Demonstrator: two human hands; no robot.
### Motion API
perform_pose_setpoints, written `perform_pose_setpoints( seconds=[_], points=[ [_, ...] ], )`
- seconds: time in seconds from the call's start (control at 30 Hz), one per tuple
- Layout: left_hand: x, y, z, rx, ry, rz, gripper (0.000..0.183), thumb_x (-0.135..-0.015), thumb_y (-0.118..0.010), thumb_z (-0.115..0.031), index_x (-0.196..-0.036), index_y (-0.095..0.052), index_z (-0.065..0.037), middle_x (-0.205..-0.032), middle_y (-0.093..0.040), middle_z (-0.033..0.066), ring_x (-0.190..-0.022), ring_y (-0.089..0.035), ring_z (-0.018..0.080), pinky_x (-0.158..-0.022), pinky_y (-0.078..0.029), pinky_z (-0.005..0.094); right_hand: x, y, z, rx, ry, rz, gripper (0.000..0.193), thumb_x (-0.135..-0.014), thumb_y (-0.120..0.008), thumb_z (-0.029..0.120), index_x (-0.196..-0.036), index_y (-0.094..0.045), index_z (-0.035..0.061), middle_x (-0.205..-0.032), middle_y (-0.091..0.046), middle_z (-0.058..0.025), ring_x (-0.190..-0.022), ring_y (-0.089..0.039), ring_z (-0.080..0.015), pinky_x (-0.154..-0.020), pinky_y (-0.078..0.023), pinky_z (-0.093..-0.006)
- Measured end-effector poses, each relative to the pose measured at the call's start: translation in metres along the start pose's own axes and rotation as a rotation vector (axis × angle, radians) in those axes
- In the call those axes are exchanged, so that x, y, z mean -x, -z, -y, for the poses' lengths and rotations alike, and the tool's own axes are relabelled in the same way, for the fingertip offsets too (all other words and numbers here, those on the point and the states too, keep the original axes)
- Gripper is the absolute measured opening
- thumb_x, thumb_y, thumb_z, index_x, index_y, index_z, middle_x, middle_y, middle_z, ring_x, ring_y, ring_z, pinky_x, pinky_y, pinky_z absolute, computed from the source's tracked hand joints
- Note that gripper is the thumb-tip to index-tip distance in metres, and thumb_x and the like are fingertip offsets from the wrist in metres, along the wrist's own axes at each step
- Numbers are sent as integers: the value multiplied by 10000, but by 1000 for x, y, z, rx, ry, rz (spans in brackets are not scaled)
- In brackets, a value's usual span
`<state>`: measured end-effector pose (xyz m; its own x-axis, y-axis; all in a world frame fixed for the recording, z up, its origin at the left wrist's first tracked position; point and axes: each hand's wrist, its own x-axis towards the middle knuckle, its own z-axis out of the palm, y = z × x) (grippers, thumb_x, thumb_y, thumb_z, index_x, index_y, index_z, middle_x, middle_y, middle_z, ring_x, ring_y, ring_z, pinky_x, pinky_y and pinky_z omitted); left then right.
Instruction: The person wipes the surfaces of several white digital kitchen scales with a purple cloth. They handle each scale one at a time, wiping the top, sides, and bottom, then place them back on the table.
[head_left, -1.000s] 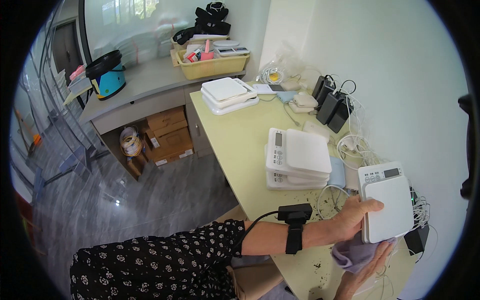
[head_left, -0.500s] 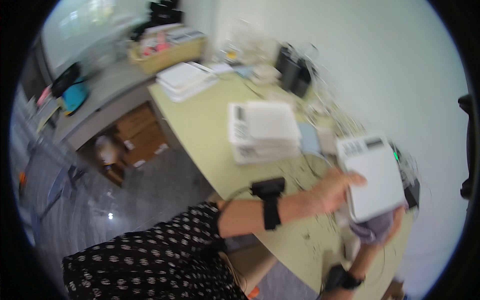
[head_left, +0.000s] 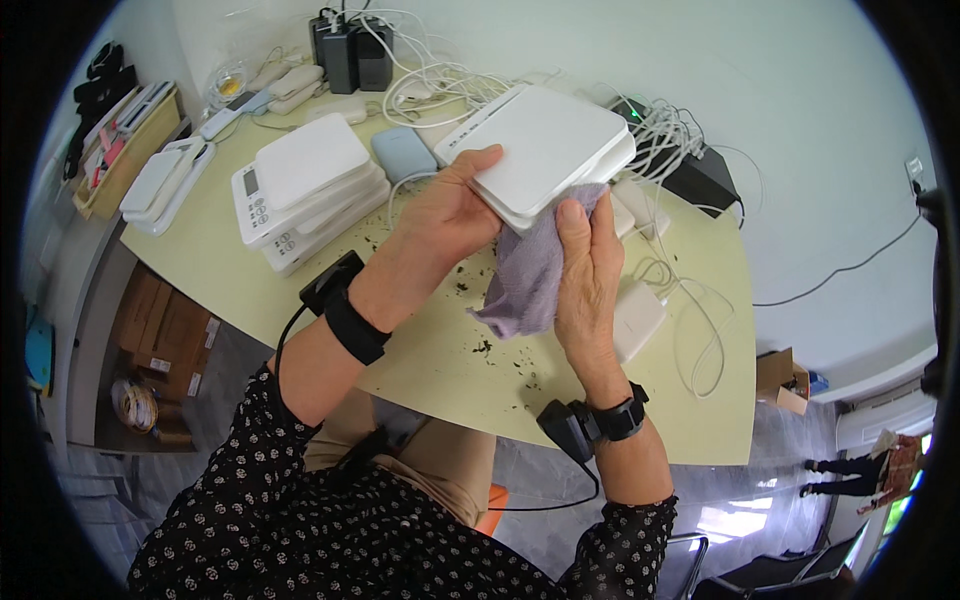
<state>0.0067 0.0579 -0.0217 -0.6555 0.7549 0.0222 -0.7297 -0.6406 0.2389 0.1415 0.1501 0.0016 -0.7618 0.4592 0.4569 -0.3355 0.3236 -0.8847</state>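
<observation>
At upper centre, the left hand (head_left: 445, 212) pinches a likely rigid scale (head_left: 553, 145), best edge-held; the right hand (head_left: 588, 278) pinches soft cloth (head_left: 528, 275).

Desk (head_left: 430, 390) front: passable between the forearms (head_left: 318, 370), above dark crumbs (head_left: 483, 349).
Middle: held scale (head_left: 545, 145) and cloth (head_left: 527, 275) bar the way.
Left: stacked scales (head_left: 312, 165) obstruct.
Back: black chargers (head_left: 342, 62) and tangled cables (head_left: 681, 130) crowd the wall.
Right: white box (head_left: 638, 318) and loose cables obstruct; near corner open.
</observation>
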Motion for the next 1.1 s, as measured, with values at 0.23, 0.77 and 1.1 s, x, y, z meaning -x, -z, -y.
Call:
perform_pose_setpoints(
  seconds=[0.23,0.77,1.1],
  points=[
    [2,1,3,-114,57,-16,511,-907,-677,-44,-1375,-482,22,-1361,-579,161,-1264,-570,303,-1136,-442,458,-22,32,-14,-172,23,-135,370,-1063,-519,306,-1240,-540,-18,-981,-618,-46,-857,-514,-120,-797,-460,-268],
    [7,-4,0,-193,64,-90,450,-903,-693,-127,-1289,-536,40,-1257,-634,164,-1139,-644,307,-1019,-542,457,-35,72,15,-418,-7,-264,262,-999,-625,184,-1121,-698,-36,-940,-697,-42,-783,-626,-90,-692,-516,-226],
    [13,-16,-9,-298,-124,-80,490,-900,-705,-155,-1320,-513,7,-1261,-619,123,-1142,-632,273,-1026,-528,443,-30,66,23,-89,107,-318,225,-848,-712,24,-1062,-722,-45,-900,-695,-39,-825,-621,-91,-763,-497,-224]
  ],
)
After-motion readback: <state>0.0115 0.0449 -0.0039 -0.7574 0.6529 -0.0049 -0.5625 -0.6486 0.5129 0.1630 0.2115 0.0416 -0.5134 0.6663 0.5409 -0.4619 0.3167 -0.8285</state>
